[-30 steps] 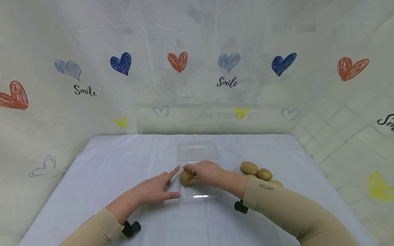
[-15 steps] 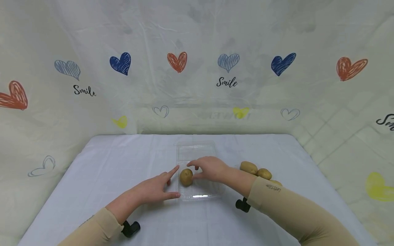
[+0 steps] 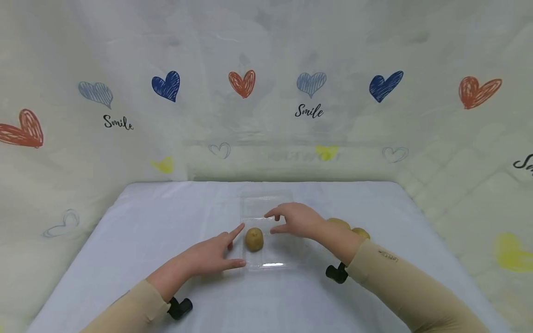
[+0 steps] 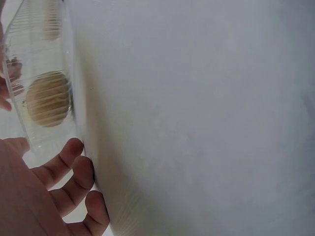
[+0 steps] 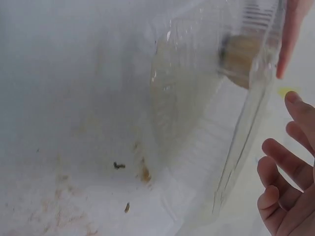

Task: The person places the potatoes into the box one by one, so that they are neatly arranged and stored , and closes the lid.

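Note:
A clear plastic clamshell box (image 3: 280, 252) lies on the white cloth, its lid (image 3: 253, 207) folded back toward the wall. One round potato (image 3: 254, 239) sits inside at the left end of the base; it shows through the ribbed side in the left wrist view. My left hand (image 3: 210, 254) rests at the box's left side, index finger and thumb extended to its edge, the other fingers bent loosely. My right hand (image 3: 300, 220) hovers above the right part of the box, holding nothing, thumb and fingers spread apart.
More potatoes lie right of the box, partly behind my right forearm: one oval potato (image 3: 338, 223) and a smaller potato (image 3: 360, 232). Brown dirt crumbs (image 5: 145, 172) mark the cloth beside the box. A cloth backdrop (image 3: 275, 129) with printed hearts hangs behind the table.
My right hand has let go of the potato inside the box, then drawn back to the right and upward. The left hand stays at the box's edge.

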Tool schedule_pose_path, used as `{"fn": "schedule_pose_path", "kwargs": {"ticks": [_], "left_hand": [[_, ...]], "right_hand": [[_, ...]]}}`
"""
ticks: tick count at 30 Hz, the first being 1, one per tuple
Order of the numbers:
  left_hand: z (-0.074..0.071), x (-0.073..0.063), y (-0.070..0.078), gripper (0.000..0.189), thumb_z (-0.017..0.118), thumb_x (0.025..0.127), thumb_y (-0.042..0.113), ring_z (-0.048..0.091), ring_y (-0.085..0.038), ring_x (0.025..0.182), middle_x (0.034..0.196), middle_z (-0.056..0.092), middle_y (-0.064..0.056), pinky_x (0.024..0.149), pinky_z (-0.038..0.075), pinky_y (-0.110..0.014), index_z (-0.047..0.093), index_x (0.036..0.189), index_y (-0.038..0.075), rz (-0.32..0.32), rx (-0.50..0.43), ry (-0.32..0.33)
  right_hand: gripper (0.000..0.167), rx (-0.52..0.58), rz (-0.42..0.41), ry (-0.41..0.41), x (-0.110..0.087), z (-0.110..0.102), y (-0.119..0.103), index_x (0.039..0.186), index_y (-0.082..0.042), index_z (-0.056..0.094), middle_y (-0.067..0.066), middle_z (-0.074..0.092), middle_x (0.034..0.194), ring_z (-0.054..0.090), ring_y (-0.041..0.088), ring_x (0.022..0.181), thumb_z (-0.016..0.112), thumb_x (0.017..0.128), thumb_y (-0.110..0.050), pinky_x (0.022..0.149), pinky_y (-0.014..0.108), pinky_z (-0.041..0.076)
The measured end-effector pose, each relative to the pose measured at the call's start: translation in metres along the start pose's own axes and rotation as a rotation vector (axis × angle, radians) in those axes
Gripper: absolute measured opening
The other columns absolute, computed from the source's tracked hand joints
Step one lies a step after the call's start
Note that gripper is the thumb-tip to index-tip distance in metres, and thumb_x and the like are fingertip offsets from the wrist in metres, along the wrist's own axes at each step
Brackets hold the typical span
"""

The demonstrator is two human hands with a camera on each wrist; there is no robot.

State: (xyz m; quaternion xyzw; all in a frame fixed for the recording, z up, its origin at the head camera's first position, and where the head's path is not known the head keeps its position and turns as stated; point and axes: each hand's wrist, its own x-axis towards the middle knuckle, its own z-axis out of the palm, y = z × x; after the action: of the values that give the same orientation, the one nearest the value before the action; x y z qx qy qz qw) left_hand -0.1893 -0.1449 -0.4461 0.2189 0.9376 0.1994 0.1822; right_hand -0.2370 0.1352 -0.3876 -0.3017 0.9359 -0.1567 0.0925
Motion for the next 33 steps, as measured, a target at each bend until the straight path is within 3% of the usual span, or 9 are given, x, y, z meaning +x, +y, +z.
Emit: {"fn": "schedule_pose_path", "kwargs": {"ticks": [8,17,33], "left_hand": [[-0.001,0.002,0.001,0.102,0.062,0.081,0.074,0.052,-0.011,0.086,0.107,0.053,0.004,0.077,0.045,-0.037,0.010,0.160,0.036,0.003,-0.010,-0.002],[-0.002,0.002,0.002,0.102,0.061,0.082,0.074,0.052,-0.010,0.086,0.106,0.053,0.005,0.078,0.044,-0.036,0.010,0.160,0.034,0.028,0.001,0.005],[0.001,0.001,0.002,0.102,0.061,0.081,0.075,0.052,-0.009,0.087,0.106,0.052,0.006,0.078,0.045,-0.035,0.007,0.160,0.038,0.005,0.011,0.007]], "right_hand": [[0.042,0.025,0.059,0.030,-0.018,-0.018,0.024,0.126,-0.026,0.069,-0.008,0.066,0.100,0.057,0.009,0.078,0.077,0.087,-0.036,0.073,0.031,0.047],[0.042,0.058,0.135,0.056,-0.055,-0.029,0.057,0.124,-0.022,0.070,-0.007,0.065,0.100,0.053,0.011,0.076,0.077,0.086,-0.037,0.068,0.030,0.045],[0.045,0.023,0.284,0.068,-0.110,-0.046,0.109,0.126,-0.019,0.069,0.000,0.064,0.109,0.053,0.017,0.085,0.076,0.087,-0.038,0.069,0.033,0.044]]}}
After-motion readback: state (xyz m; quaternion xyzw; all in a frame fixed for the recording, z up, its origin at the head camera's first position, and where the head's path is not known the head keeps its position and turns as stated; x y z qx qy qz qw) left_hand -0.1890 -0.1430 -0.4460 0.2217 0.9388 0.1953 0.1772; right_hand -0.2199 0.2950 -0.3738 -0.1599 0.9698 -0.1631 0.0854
